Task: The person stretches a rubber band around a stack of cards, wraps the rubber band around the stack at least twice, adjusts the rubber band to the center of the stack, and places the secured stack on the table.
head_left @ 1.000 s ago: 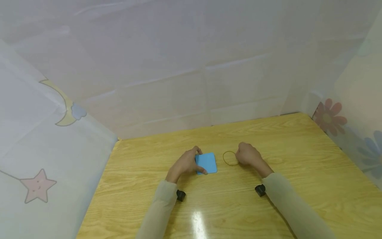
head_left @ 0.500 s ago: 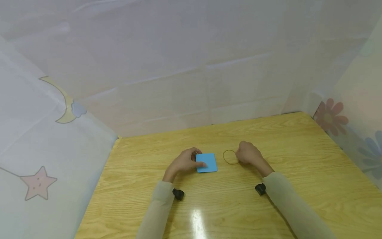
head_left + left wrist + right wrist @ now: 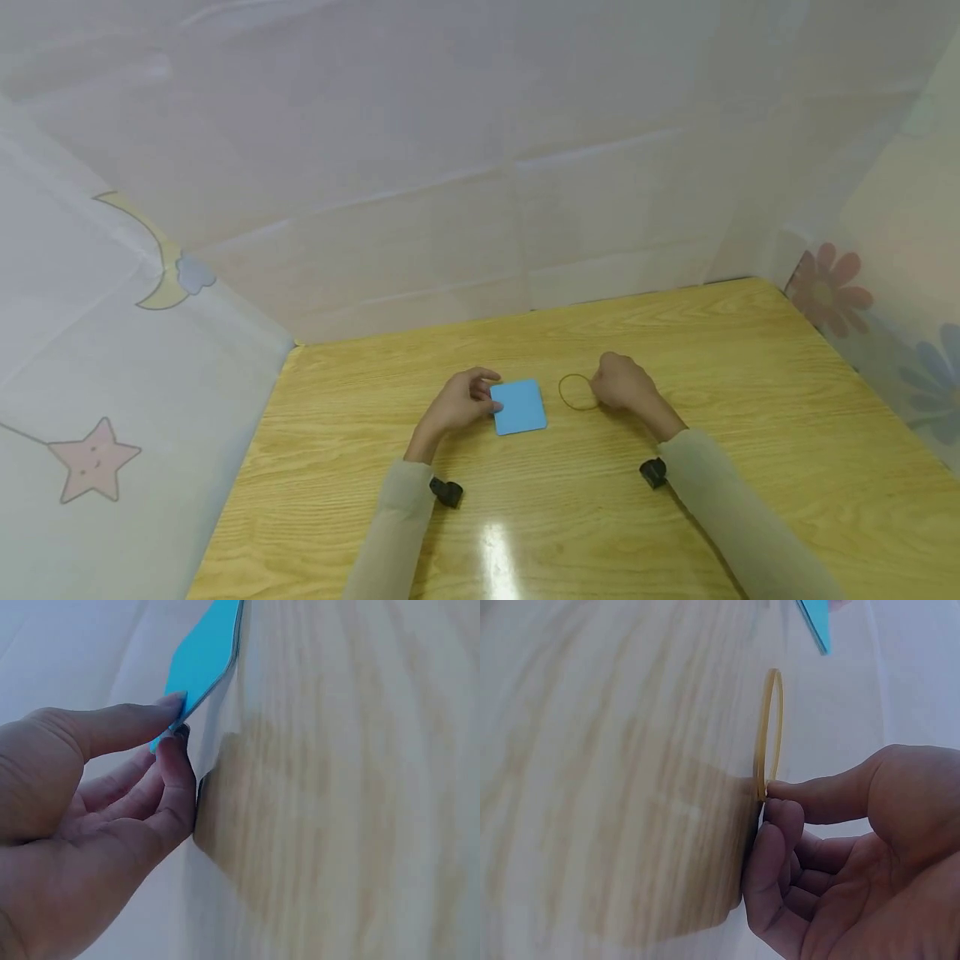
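My left hand [image 3: 455,403] pinches the left edge of a thin stack of square blue cards [image 3: 522,407] with rounded corners. In the left wrist view the thumb lies on top of the cards [image 3: 204,656] and a curled forefinger is underneath; the near edge tilts up off the table. To the right, a thin yellow rubber band [image 3: 560,392] forms a round loop close over the wood. My right hand [image 3: 625,383] pinches its right side between thumb and forefinger, clearest in the right wrist view, where the rubber band [image 3: 763,735] stands out from the fingertips.
Both hands work over a wood-grain table [image 3: 562,517]. Pale cloth walls enclose it: one behind [image 3: 420,208], one at the left with a star print [image 3: 93,462], one at the right with flower prints [image 3: 828,292]. Small black cameras [image 3: 447,492] sit on the wrists.
My left thumb has slid from the cards' front edge across their top to the left edge, and the hand has shifted slightly left. My right hand keeps its pinch on the rubber band.
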`<state>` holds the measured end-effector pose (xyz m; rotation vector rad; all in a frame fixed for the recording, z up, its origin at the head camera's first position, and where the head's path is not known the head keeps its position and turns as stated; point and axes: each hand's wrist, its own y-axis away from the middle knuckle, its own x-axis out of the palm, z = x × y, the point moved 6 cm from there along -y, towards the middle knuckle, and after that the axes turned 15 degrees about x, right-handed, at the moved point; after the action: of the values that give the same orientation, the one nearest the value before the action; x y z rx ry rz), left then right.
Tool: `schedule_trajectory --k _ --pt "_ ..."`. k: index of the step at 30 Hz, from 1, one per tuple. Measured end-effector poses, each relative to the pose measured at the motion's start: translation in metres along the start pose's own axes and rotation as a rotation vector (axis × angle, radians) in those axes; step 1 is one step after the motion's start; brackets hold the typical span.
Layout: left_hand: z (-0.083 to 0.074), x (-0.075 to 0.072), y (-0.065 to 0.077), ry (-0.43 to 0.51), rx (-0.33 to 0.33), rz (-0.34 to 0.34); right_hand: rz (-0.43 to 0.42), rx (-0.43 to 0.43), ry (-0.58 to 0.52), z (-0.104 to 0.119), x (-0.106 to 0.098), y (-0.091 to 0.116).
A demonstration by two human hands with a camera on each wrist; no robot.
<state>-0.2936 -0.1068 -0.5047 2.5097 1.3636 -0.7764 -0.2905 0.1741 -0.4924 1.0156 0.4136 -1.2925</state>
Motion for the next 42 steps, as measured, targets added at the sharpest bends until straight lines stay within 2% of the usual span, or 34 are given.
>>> schedule_trajectory --k 3,6,12,17,21,26,31,36,38,42 --pt "0.002 0.000 0.002 0.068 -0.028 -0.042 0.002 -0.012 -0.003 0.001 -0.001 0.001" --pt "0.002 0.000 0.004 0.096 -0.051 -0.071 0.012 -0.033 -0.009 0.003 -0.001 0.004" --pt "-0.001 -0.002 0.004 0.154 -0.090 -0.099 0.025 -0.081 -0.032 0.006 -0.004 0.007" --pt "-0.003 0.001 0.004 0.262 -0.110 -0.106 -0.008 -0.082 -0.032 0.005 -0.009 0.009" --pt "-0.003 0.004 0.004 0.332 -0.118 -0.101 0.023 -0.081 -0.056 0.003 -0.010 0.010" --pt "-0.005 0.003 0.008 0.343 -0.146 -0.135 0.078 -0.099 -0.059 0.001 -0.012 0.014" --pt "-0.010 0.000 0.011 0.366 -0.144 -0.168 0.071 -0.108 -0.049 0.001 -0.017 0.019" --pt "-0.013 0.000 0.014 0.402 -0.146 -0.200 0.046 -0.118 -0.092 0.005 -0.022 0.021" --pt "-0.013 0.001 0.015 0.395 -0.154 -0.208 0.029 -0.126 -0.118 0.007 -0.025 0.021" --pt "-0.013 0.000 0.020 0.323 -0.174 -0.211 0.023 -0.157 -0.161 0.012 -0.029 0.023"
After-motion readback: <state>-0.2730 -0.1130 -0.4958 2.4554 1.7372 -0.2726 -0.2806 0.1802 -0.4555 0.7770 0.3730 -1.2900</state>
